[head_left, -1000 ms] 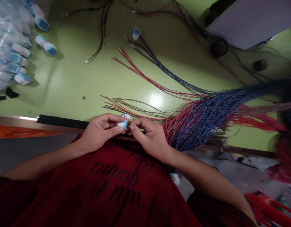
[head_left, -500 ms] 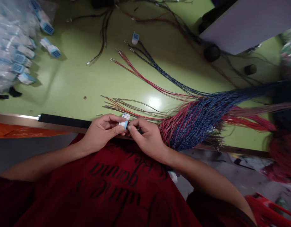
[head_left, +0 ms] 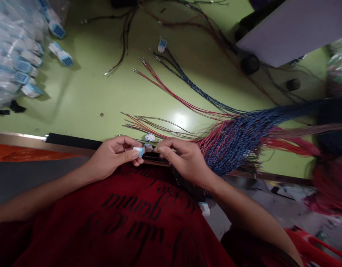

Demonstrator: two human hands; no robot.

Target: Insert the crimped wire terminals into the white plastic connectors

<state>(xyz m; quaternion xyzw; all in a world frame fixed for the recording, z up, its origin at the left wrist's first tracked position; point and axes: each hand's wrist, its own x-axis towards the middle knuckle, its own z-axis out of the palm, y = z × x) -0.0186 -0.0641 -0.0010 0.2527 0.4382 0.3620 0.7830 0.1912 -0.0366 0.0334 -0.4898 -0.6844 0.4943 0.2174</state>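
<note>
Near the table's front edge, my left hand (head_left: 115,154) pinches a small white and light-blue connector housing (head_left: 139,151) between thumb and fingers. A short gap to the right, the thumb and forefinger of my right hand (head_left: 184,157) are pressed together; whatever is between them is too small to make out. Between the hands lie two more connectors, a white one (head_left: 150,137) and a greyish one with dark holes (head_left: 148,148). Just beyond them, loose brown and orange wires (head_left: 140,122) with metal terminals point left.
A thick bundle of blue and red wires (head_left: 232,137) spreads to the right. Red wires (head_left: 165,91) and blue twisted wires (head_left: 193,87) reach up the green table. Bagged connectors (head_left: 15,55) lie at the left, a single connector (head_left: 162,44) farther back.
My right hand has drawn away to the right from the connector in my left hand. My left hand has shifted slightly left, and the greyish connector between them is now exposed.
</note>
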